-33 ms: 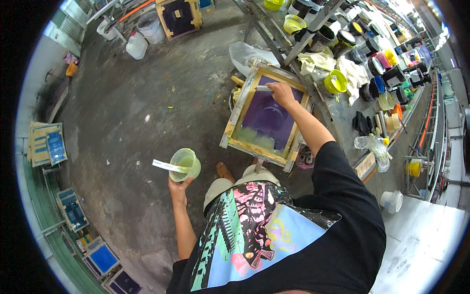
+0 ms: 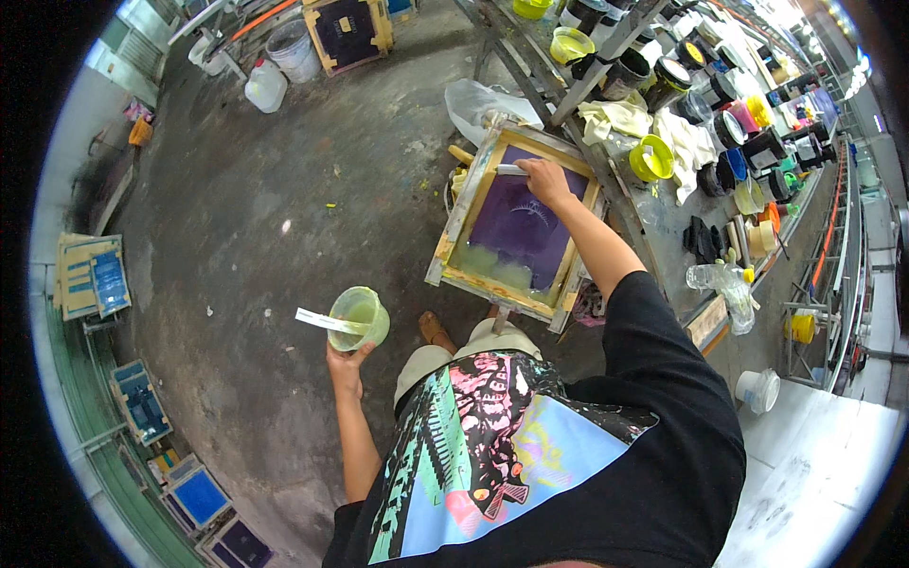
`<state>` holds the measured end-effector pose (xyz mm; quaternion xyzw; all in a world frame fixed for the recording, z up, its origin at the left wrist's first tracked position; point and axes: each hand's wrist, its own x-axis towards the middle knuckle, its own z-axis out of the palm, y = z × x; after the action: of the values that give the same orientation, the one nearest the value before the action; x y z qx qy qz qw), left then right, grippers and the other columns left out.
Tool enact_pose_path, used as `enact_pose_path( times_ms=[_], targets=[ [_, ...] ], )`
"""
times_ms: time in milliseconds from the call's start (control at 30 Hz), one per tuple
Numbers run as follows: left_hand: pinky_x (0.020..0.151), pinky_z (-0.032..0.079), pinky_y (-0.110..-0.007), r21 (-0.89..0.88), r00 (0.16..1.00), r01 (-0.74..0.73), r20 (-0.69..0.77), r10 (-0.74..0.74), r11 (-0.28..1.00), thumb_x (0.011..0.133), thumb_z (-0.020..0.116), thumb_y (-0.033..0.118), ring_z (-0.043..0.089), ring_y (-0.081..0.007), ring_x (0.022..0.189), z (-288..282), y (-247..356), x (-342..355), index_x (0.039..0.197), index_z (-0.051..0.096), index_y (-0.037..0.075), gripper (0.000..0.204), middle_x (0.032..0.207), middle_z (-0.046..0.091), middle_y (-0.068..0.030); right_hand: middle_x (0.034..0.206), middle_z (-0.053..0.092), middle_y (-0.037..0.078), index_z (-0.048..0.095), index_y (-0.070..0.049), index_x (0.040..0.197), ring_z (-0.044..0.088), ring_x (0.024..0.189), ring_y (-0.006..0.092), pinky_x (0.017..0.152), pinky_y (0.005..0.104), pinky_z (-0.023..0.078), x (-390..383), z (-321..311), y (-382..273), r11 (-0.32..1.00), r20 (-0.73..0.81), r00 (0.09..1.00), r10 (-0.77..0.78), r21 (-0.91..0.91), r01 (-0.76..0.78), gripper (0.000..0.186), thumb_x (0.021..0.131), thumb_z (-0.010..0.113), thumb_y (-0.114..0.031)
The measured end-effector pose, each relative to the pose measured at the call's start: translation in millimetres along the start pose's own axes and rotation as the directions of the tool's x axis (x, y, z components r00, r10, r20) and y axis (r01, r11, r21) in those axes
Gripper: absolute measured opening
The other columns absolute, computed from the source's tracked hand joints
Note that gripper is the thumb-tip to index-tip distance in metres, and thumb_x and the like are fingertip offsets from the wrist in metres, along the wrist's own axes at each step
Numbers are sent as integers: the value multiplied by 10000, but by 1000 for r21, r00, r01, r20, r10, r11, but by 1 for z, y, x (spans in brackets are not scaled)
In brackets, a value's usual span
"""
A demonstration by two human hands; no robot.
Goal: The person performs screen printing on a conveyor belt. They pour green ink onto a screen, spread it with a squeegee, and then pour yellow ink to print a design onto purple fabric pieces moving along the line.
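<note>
My left hand (image 2: 347, 367), at lower centre, is closed around a translucent plastic tub (image 2: 371, 317) of pale green liquid, a flat white stick (image 2: 314, 318) resting across its rim. My right hand (image 2: 545, 182) grips a pale, narrow, flat tool (image 2: 510, 169) over the upper part of a screen with purple mesh (image 2: 497, 227) in a wood and metal frame (image 2: 483, 289). The mesh carries a small light arched design and watery pale green liquid along its lower part. The frame sits tilted on a metal support beside the bench, just beyond my legs.
At right stands a cluttered bench (image 2: 663, 218) with several ink tubs (image 2: 651, 157), rags (image 2: 691, 147) and a plastic bottle (image 2: 705, 275). A plastic bag (image 2: 478, 104) lies behind the screen. Buckets (image 2: 289, 52), a jug (image 2: 265, 87) and screens (image 2: 347, 33) stand at back; more screens (image 2: 194, 492) lean at left.
</note>
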<state>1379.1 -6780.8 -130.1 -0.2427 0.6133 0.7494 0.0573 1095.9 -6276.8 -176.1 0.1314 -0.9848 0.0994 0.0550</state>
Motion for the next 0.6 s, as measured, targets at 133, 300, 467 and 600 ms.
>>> enact_pose_path(
  times_ms=[133,300,467,600],
  targets=[
    [1053,520,-373,30,1000,-17,24,17,999,733,882,-26,590,-247,1259,13,0,-6,1465,467,13,842,1383,586,-107,992,739,115,730,-158,1152,709,936,325,812,464,551,2,27,5,1000,-81,997,2,20,0,366,845,586,-21],
    [1078,484,-391,33,996,7,92,-10,999,721,883,-13,582,-244,1272,24,-1,3,1485,469,54,872,1378,594,-91,976,743,141,737,-82,1093,705,931,340,842,460,541,-30,32,-33,972,-31,977,-211,104,213,337,795,602,0],
    [1061,509,-376,35,975,-62,217,53,997,726,901,16,603,-232,1248,52,6,30,1441,488,-1,826,1363,609,-110,1117,731,62,724,-135,1146,656,1090,259,1004,404,473,-79,42,-84,923,116,918,-379,126,365,373,808,614,-21],
    [1059,511,-375,72,948,-20,317,-4,997,730,891,1,617,-232,1231,66,17,45,1458,463,5,844,1362,608,-115,1140,725,55,718,-130,1154,657,1103,256,982,400,501,-120,28,-91,883,217,857,-467,169,438,365,824,600,-27]
  ],
)
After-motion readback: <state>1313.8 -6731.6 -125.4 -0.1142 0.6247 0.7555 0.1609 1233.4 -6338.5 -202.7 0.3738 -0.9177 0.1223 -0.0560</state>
